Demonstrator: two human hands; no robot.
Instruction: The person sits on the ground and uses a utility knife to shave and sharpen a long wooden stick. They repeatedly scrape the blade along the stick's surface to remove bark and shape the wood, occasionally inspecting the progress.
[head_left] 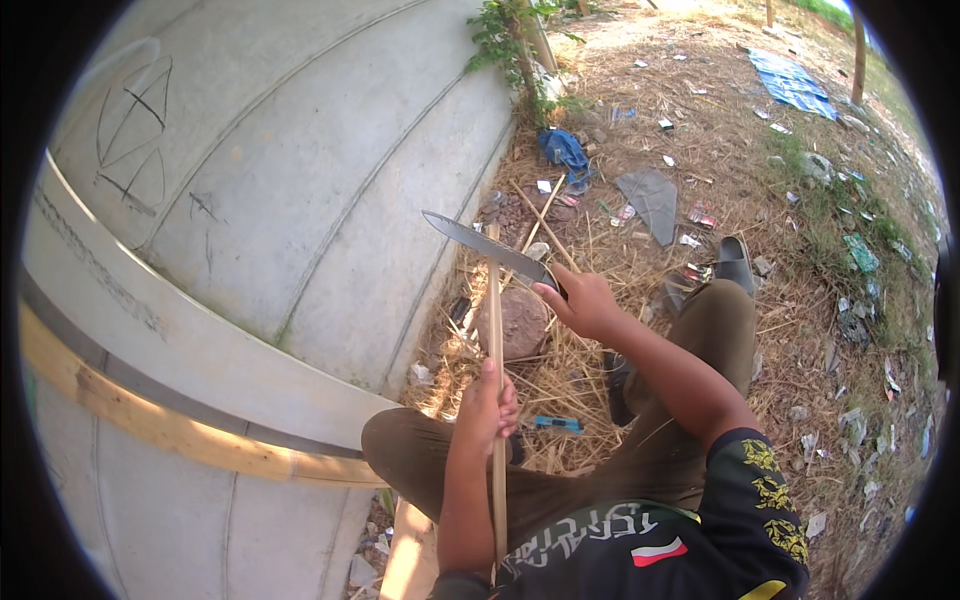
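My left hand [487,408] is closed around a long pale strip of split bamboo or wood [494,330], which runs upright from my lap toward the ground ahead. In my right hand [582,301] is the handle of a large knife [480,242] with a broad grey blade. That blade points to the far left and lies across the strip near its far end. Whether its edge bites into the strip I cannot tell. Just beyond my hands, beside the strip, sits a reddish-brown stone or block [522,323].
A concrete panel wall [300,180] stands on my left, with a bamboo pole [150,420] along it. Thin sticks [547,210] lie crossed ahead. A turquoise cutter-like tool [558,424] lies between my legs. Straw and litter cover the ground; a blue sheet [790,82] lies far right.
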